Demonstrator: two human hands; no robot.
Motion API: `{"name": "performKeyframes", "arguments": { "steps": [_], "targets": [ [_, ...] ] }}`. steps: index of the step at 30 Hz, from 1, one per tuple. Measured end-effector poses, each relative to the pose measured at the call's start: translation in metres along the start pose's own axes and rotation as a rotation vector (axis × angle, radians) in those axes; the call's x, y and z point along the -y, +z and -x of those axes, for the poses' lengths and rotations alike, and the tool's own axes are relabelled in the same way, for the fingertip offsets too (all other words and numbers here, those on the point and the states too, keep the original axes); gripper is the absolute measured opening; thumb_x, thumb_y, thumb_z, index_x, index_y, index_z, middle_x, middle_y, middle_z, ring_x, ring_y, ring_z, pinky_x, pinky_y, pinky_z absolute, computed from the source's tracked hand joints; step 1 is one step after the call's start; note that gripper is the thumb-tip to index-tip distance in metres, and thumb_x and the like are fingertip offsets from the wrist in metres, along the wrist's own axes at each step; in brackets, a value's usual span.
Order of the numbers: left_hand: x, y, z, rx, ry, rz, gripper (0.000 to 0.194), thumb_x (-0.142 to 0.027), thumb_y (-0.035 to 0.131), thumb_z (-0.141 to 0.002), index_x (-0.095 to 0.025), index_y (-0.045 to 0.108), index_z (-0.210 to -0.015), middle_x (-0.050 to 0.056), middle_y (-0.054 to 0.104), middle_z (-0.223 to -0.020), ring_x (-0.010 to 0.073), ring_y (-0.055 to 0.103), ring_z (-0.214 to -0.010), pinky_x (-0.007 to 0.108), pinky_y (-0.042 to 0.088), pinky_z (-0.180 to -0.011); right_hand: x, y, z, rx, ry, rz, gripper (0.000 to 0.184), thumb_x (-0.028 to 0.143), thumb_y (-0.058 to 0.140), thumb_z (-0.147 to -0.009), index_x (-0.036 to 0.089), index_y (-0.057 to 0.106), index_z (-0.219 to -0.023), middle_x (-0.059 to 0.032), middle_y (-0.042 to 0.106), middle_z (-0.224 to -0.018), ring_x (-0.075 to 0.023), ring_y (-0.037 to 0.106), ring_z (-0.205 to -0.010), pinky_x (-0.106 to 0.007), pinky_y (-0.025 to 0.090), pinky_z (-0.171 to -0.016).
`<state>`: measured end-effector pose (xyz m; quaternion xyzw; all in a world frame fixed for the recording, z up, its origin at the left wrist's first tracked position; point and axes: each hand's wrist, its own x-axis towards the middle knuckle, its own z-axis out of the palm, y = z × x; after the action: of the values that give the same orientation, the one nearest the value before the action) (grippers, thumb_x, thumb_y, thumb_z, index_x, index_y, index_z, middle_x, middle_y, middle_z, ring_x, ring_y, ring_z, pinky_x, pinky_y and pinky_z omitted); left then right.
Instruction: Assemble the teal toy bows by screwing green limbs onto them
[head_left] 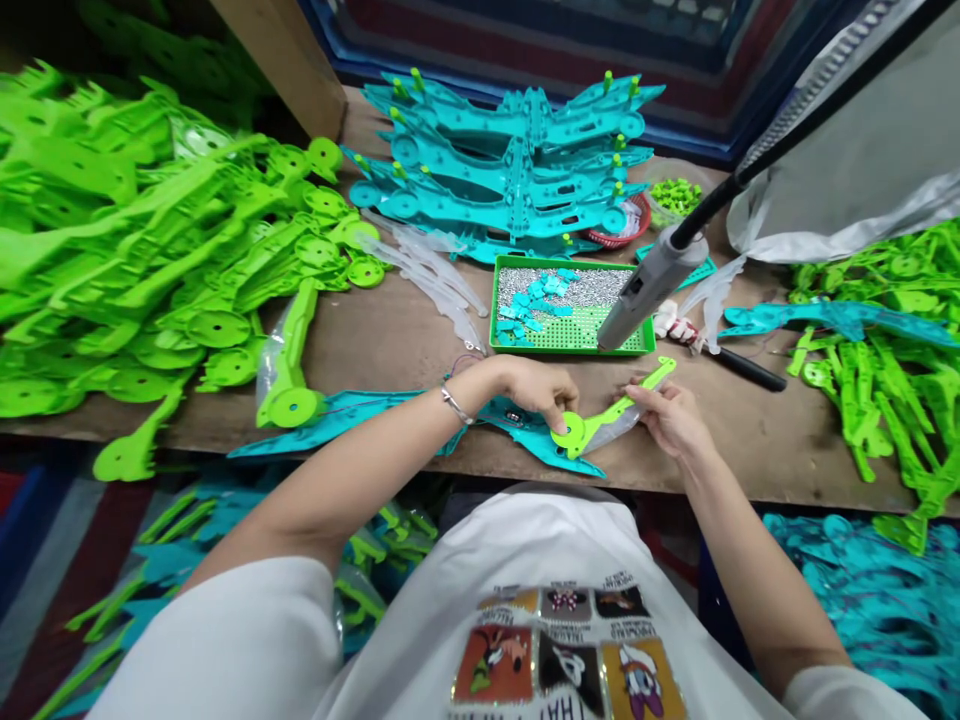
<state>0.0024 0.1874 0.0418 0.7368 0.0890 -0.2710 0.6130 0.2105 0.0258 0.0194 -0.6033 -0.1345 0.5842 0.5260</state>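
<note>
A bright green plastic arm piece with a round end sits over the right end of a long turquoise plastic body at the table's front edge. My left hand has its fingers closed down on the round end. With thumb and fingers pinched, my right hand grips the narrow part of the green piece, close to its free tip. A translucent plastic strip lies along the green piece's lower side, partly hidden by my right fingers. Another green arm piece with a clear strip rests on the body's left end.
Behind my hands stands a green tray of screws and small turquoise pieces. A grey electric screwdriver hangs above its right side. Turquoise bodies are stacked at the back. Green parts pile up left and right. A black-handled tool lies right.
</note>
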Motion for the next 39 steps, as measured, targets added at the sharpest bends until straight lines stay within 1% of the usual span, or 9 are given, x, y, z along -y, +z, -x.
{"name": "performKeyframes", "arguments": {
  "steps": [6,11,14,17,19,22,24,29,39],
  "targets": [
    [-0.013,0.002,0.005,-0.084,-0.037,-0.204,0.036,-0.036,0.076,-0.079,-0.013,0.073,-0.107,0.004,0.078,-0.099,0.0178,0.065,-0.088,0.024,0.046,-0.075,-0.001,-0.006,-0.001,-0.017,-0.036,0.1,0.051,0.045,0.093,-0.064,0.019,0.066,-0.099,-0.0029,0.074,-0.086,-0.0187,0.072,-0.077,-0.033,0.062,-0.071],
    [-0.027,0.013,0.015,-0.316,-0.11,-0.453,0.042,-0.033,0.076,-0.081,-0.014,0.069,-0.118,0.007,0.075,-0.11,0.0196,0.067,-0.09,0.024,0.045,-0.071,0.021,0.002,0.01,-0.463,-0.728,0.517,0.076,0.051,0.089,-0.067,0.025,0.054,-0.129,-0.0068,0.063,-0.119,-0.0202,0.066,-0.097,-0.039,0.06,-0.081],
    [-0.032,0.036,0.022,-0.486,-0.085,-0.547,0.028,-0.025,0.069,-0.088,-0.015,0.068,-0.114,0.008,0.073,-0.11,0.0216,0.068,-0.095,0.027,0.048,-0.077,0.041,0.032,0.012,-0.284,-0.978,0.677,0.088,0.042,0.093,-0.064,0.029,0.048,-0.139,-0.0092,0.057,-0.135,-0.0247,0.062,-0.115,-0.043,0.057,-0.095],
    [-0.032,0.076,0.029,-0.78,-0.05,-0.681,0.027,-0.032,0.068,-0.093,-0.014,0.066,-0.113,0.013,0.069,-0.115,0.0277,0.065,-0.11,0.036,0.05,-0.093,0.058,0.063,0.002,-0.058,-0.962,0.607,0.077,0.037,0.091,-0.067,0.031,0.051,-0.133,-0.0049,0.063,-0.123,-0.0218,0.067,-0.103,-0.04,0.059,-0.087],
    [-0.026,0.108,0.029,-0.945,-0.056,-0.743,0.05,-0.053,0.07,-0.09,-0.014,0.064,-0.12,0.016,0.066,-0.122,0.0331,0.061,-0.118,0.046,0.048,-0.102,0.068,0.077,-0.006,0.035,-0.901,0.539,0.06,0.034,0.087,-0.072,0.028,0.056,-0.123,-0.0016,0.068,-0.107,-0.0194,0.069,-0.091,-0.037,0.06,-0.08],
    [-0.008,0.147,0.018,-1.126,-0.035,-0.791,0.077,-0.064,0.068,-0.087,-0.011,0.052,-0.141,0.022,0.055,-0.145,0.038,0.049,-0.137,0.059,0.031,-0.12,0.08,0.086,-0.015,0.126,-0.849,0.437,0.045,0.029,0.08,-0.075,0.026,0.059,-0.115,0.0002,0.072,-0.093,-0.0197,0.071,-0.085,-0.037,0.059,-0.075],
    [0.007,0.161,0.005,-1.216,-0.026,-0.806,0.078,-0.059,0.07,-0.088,-0.01,0.049,-0.145,0.022,0.054,-0.148,0.0377,0.047,-0.141,0.061,0.025,-0.123,0.084,0.088,-0.022,0.149,-0.887,0.344,0.038,0.029,0.077,-0.076,0.026,0.061,-0.11,0.0016,0.072,-0.084,-0.0194,0.07,-0.077,-0.035,0.057,-0.069],
    [0.027,0.165,-0.016,-1.335,0.007,-0.809,0.069,-0.051,0.066,-0.094,-0.011,0.049,-0.147,0.02,0.055,-0.15,0.0346,0.045,-0.146,0.059,0.021,-0.126,0.07,0.094,-0.054,-0.011,-1.058,0.133,0.025,0.037,0.076,-0.08,0.025,0.058,-0.091,0.0076,0.058,-0.061,-0.0119,0.055,-0.048,-0.027,0.046,-0.051],
    [0.026,0.163,-0.013,-1.342,0.044,-0.721,0.075,-0.058,0.066,-0.092,-0.011,0.049,-0.148,0.02,0.053,-0.153,0.0331,0.042,-0.149,0.058,0.022,-0.127,0.051,0.094,-0.083,-0.04,-1.019,0.175,0.028,0.044,0.068,-0.085,0.026,0.048,-0.079,0.0088,0.052,-0.059,-0.0114,0.051,-0.048,-0.028,0.048,-0.054]
  ]
}}
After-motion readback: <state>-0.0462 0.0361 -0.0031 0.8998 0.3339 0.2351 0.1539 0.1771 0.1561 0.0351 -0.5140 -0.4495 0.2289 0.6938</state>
